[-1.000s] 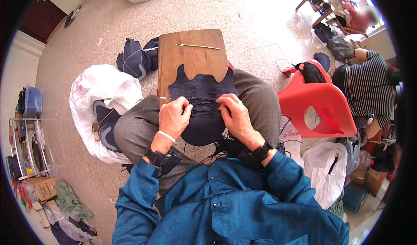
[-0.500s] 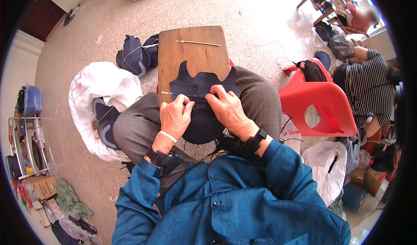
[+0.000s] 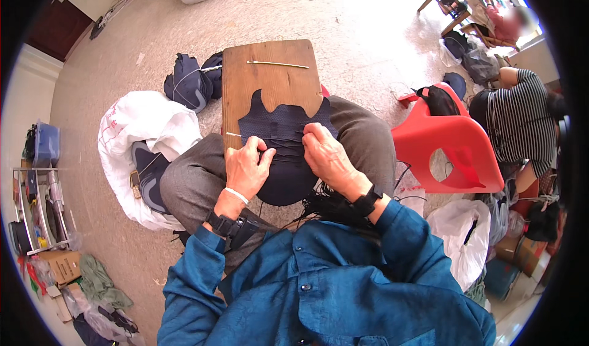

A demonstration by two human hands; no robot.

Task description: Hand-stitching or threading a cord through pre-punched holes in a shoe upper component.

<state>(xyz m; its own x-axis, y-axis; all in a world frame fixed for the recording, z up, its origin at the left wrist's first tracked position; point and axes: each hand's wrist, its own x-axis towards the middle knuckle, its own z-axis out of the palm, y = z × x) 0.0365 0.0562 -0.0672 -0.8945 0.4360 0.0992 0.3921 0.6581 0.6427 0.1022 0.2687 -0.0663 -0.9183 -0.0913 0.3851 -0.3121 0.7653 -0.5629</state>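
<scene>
A dark navy shoe upper [image 3: 265, 120] of dotted fabric lies over the near end of a wooden board [image 3: 240, 69] between my knees. Thin dark laces [image 3: 285, 144] cross it. My left hand [image 3: 246, 167] pinches the upper's left side, thumb against forefinger. At the right side, my right hand [image 3: 331, 162] is closed in a pinch on a lace; its fingertips partly hide it. A short pale tip [image 3: 233, 135] pokes out beside the upper's left edge. A long thin needle-like rod [image 3: 278, 64] rests on the board's far part, out of my hands.
Left of my knee stands a white sack [image 3: 119, 162] with dark uppers inside; a tied navy bundle [image 3: 188, 82] lies beyond it. A red plastic chair [image 3: 457, 143] is at my right. Black cords [image 3: 328, 206] hang by my lap. Another person in stripes [image 3: 527, 119] sits further right.
My right hand has shifted slightly right and its fingers have drawn together. Laces across the upper show more clearly between my hands. My left hand stays nearly in place.
</scene>
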